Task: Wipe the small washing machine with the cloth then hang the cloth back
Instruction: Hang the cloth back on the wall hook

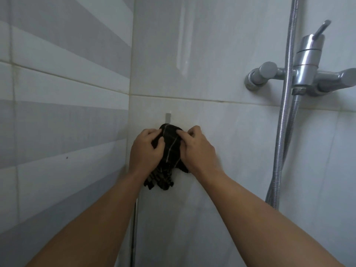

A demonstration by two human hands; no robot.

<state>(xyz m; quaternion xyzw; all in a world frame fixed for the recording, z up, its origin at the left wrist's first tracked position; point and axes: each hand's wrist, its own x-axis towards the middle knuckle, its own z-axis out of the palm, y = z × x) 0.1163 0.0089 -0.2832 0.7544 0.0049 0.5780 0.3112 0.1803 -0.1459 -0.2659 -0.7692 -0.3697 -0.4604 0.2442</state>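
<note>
Cloth (170, 147) gripped by both hands below hook (168, 118), beside faucet (306, 70).

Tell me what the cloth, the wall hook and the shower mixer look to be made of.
Cloth: dark woven fabric with thin pale stripes and a fringed end, soft and bunched.
Wall hook: a small pale grey strip, plastic or metal; too small to tell.
Shower mixer: polished metal, probably chromed, given its bright reflections.

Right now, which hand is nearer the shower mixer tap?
Right. The right hand grips the dark cloth on its tap-facing side, below and left of the mixer tap in the picture. The left hand grips the cloth's far side, toward the wall corner.
</note>
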